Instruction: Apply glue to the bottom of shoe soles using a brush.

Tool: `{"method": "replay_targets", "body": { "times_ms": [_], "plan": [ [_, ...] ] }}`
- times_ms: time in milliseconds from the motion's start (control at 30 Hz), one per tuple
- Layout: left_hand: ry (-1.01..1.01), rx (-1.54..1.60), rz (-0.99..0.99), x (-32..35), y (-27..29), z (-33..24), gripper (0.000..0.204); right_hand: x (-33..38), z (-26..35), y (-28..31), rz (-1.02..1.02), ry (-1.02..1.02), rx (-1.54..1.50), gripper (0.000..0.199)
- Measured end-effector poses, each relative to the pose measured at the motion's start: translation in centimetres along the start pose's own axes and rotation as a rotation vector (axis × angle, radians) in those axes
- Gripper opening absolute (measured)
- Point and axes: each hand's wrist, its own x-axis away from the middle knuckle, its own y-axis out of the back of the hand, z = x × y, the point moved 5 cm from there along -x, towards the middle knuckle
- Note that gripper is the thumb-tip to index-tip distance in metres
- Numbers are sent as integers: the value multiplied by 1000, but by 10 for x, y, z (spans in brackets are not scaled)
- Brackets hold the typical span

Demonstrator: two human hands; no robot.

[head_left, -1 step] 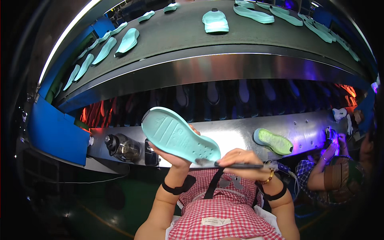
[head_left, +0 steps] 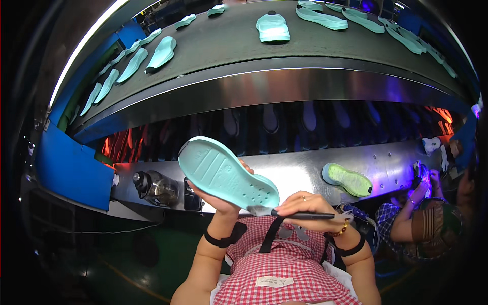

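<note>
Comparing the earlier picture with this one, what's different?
The right hand and its black-handled brush have shifted slightly toward the person's body. The turquoise shoe sole moved barely leftward. Nothing was grasped or released: the left hand still holds the sole. The yellow-green sole and bottle stayed put.

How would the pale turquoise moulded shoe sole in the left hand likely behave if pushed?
The shoe sole is probably light, since the left hand alone supports it. It looks fairly stiff, showing no obvious sag.
</note>
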Motion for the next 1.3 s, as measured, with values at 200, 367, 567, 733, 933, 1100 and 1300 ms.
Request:
{"method": "replay_targets", "body": {
  "times_ms": [200,367,567,733,933,1100,1300],
  "plan": [
    [197,57,-28,7,-13,5,91,6,-31,9,-133,-255,-643,19],
    [210,-215,12,46,-12,28,75,13,-44,-16,-305,-260,-895,18],
    [575,-94,263,42,20,33,67,10,3,-2,9,-112,-174,23],
    [830,-33,295,33,15,38,58,3,6,-6,190,-2,-123,23],
    [1157,-199,321,40,5,38,56,1,22,20,213,110,-20,25],
    [1207,-477,355,41,-1,32,62,2,31,22,428,39,88,23],
    [1142,-376,300,36,6,18,59,14,17,30,269,-15,-10,23]
  ]
}}
